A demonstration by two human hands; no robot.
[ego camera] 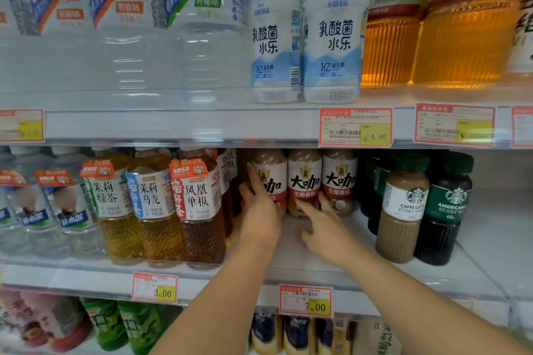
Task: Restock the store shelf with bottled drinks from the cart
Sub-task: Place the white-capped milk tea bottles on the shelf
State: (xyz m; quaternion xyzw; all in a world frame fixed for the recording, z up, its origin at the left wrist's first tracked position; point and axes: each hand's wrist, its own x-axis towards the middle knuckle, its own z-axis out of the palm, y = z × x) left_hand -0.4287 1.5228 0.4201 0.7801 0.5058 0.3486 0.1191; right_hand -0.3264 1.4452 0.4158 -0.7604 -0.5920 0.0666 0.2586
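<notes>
Three brown latte bottles with white-and-red labels stand side by side at the back of the middle shelf (291, 268). My left hand (259, 210) wraps around the left latte bottle (272, 178), fingers up along its side. My right hand (323, 225) reaches in with fingers spread; its fingertips touch the base of the middle latte bottle (305, 178) without closing on it. The right latte bottle (340, 178) stands untouched. Both forearms come in from the lower right.
Tea bottles (199, 210) stand tight on the left of my left hand. Starbucks bottles (403, 216) stand on the right. Bare shelf lies in front of the lattes. White yoghurt-drink bottles (331, 37) fill the shelf above. Price tags (305, 301) line the shelf edges.
</notes>
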